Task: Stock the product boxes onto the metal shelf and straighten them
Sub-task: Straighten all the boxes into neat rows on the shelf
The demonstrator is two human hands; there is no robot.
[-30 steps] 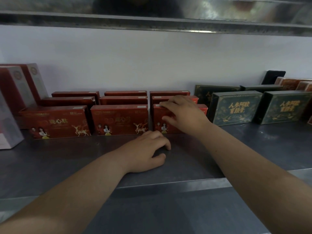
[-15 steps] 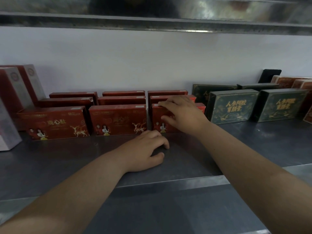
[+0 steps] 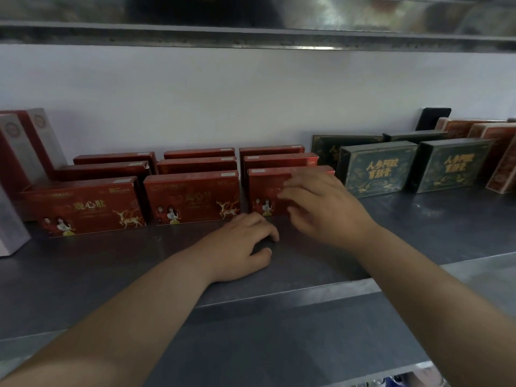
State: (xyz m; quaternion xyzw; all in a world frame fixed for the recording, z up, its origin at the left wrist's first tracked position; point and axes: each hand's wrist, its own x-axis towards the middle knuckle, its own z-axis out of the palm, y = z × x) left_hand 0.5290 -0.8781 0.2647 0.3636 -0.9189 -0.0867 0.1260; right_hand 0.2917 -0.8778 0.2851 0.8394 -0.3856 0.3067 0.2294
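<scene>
Red front box is stood at 12 o'clock on the metal shelf. Right grip is spread before its face, fingers apart and holding nothing. Left grip is rested slack and empty. Risk judged: the box could be skewed by a lopsided push.

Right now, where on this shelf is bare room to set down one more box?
Bare metal shelf lies in front of the green boxes, right of the right hand, and in front of the red boxes, left of the left hand. Crowded: those boxes stand three deep toward the wall.
</scene>
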